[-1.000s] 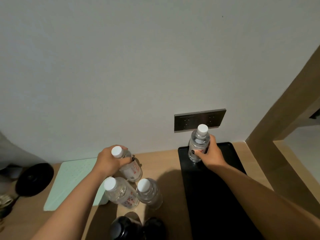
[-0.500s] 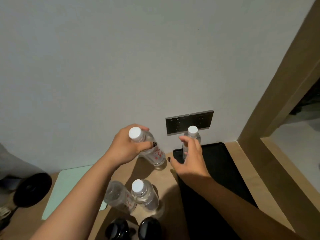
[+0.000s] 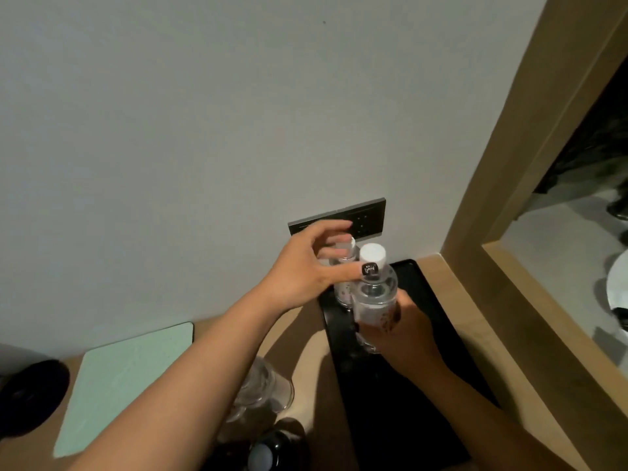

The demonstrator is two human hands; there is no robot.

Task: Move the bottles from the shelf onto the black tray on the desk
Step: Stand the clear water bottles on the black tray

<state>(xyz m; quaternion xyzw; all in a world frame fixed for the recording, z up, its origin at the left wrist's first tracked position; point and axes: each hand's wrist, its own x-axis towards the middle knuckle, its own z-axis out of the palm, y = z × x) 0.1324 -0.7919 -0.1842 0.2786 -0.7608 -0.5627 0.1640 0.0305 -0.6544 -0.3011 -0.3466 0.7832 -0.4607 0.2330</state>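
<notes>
The black tray lies on the wooden desk at the right. One clear water bottle stands upright at the tray's back left corner, half hidden behind my left hand. A second clear bottle with a white cap is upright just above the tray, in front of the first. My right hand grips its lower body from the near side. My left hand reaches across from the left with fingers spread; only its thumb rests against this bottle's neck.
Two more clear bottles stand on the desk under my left forearm, with dark-capped bottles at the bottom edge. A pale green mat and a black round object lie at the left. A wall socket panel and a wooden frame border the tray.
My left hand carried a bottle rightward from the desk to the tray. My right hand let go of the first bottle, left standing on the tray, and gripped the second.
</notes>
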